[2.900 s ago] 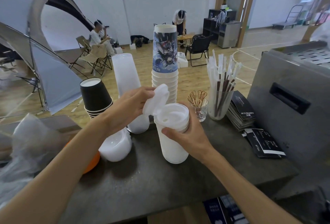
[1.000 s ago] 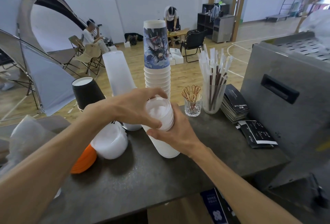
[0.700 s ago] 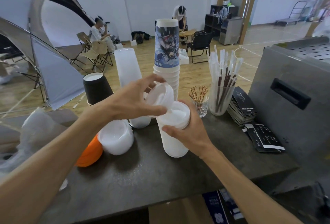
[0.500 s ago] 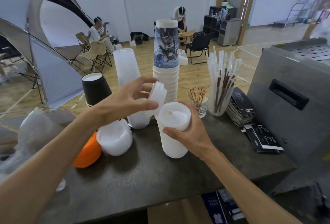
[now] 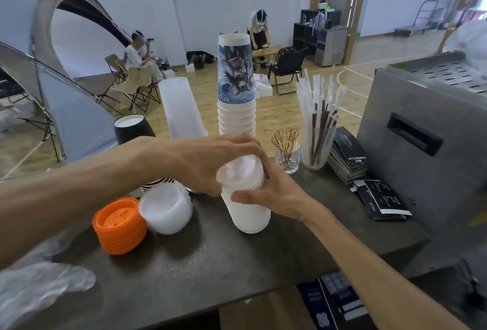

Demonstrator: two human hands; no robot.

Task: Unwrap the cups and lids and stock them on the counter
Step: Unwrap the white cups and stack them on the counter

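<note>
2 hands (image 5: pixel 238 179) grip the white lid stack (image 5: pixel 246 199) at the worktop's (image 5: pixel 210 264) 12 o'clock edge; light, thin, slippery lids, likely best steadied by the sides.

black sleeve stack (image 5: pixel 349 154): "CAMPING CLUB" sideways, just legible. loose black sleeves (image 5: pixel 380 202): "HELLO". printed cup (image 5: pixel 235 74) text unreadable.

dark counter (image 5: pixel 210 271), orange lids (image 5: pixel 120 225), cup stacks (image 5: pixel 235 87)

Single head cam, looks fwd/down, close over counter (image 5: pixel 237 264) and room behind.
</note>
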